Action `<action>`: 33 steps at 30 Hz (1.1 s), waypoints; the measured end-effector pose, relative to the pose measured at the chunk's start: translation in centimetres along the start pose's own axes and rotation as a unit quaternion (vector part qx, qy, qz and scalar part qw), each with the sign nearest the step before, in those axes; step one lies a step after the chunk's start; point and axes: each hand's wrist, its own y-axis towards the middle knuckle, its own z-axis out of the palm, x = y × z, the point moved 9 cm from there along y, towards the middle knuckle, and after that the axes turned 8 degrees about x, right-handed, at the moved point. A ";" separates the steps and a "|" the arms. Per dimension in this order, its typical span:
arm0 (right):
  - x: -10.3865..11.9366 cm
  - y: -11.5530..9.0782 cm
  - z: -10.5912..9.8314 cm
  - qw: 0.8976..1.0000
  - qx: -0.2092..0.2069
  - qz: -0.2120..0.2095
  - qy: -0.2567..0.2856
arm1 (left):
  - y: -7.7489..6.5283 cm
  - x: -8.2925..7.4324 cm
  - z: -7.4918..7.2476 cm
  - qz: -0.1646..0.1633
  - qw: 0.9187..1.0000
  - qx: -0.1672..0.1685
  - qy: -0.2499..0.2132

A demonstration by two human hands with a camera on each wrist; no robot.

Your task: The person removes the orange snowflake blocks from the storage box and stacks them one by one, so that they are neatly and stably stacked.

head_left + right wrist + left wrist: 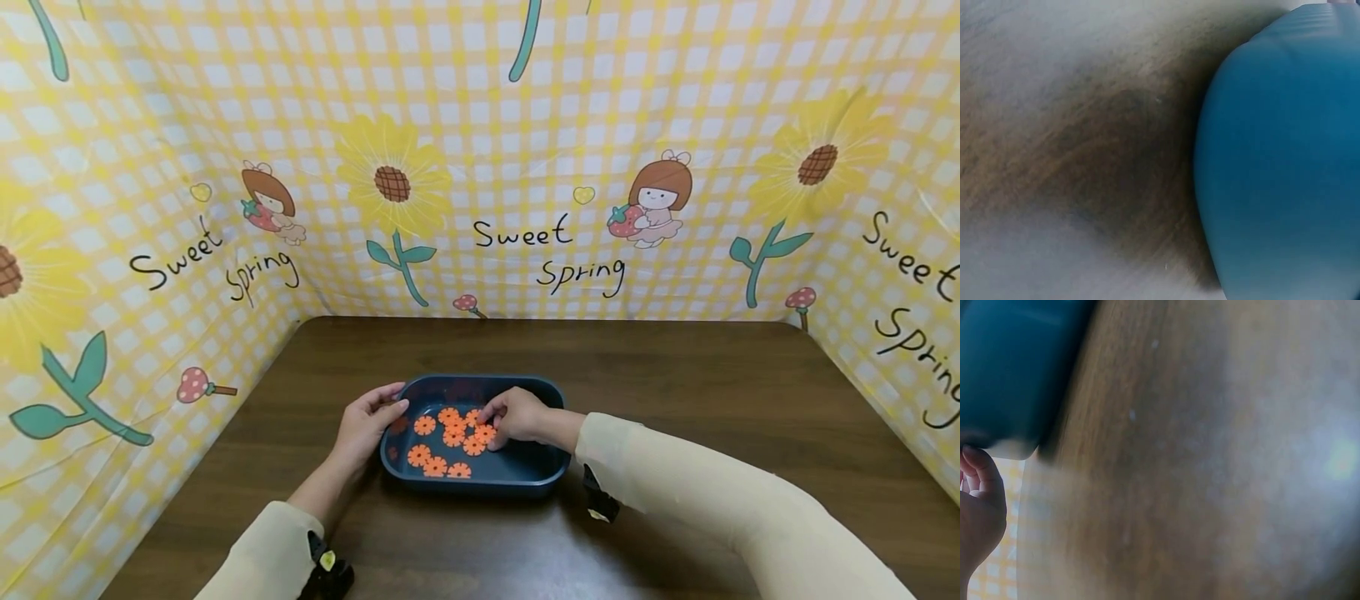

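Observation:
A dark blue oblong tub (510,482) with rounded corners stands on the table. Several orange notched discs (453,435), shaped like flowers, lie on its floor, mostly towards the left and middle. My left hand (363,427) holds the tub's left end, thumb at the rim and the other fingers along the outside; part of that hand also shows at the edge of the left wrist view. Reaching in over the right end, my right hand (519,417) has its bent fingertips down among the rightmost discs, thumb and fingers apart. In the right wrist view the tub's outer wall (1279,156) hides this hand.
The brown wooden table (637,358) extends around the tub on every side. Yellow checked cloth (525,108) with printed flowers encloses the table at the back and both sides. Black straps with small devices (327,562) sit on both sleeved wrists.

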 end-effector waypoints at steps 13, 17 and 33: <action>0.0 0.2 0.1 0.999 -0.001 -0.022 -0.034 | 0.2 0.3 -0.1 0.003 1.000 0.007 -0.003; 0.0 0.3 0.3 0.998 0.001 -0.028 -0.056 | 0.2 0.3 -0.1 0.001 1.000 0.008 -0.007; 0.4 0.5 0.6 0.991 0.008 -0.050 -0.127 | 0.3 0.6 -0.1 -0.013 1.000 0.009 -0.013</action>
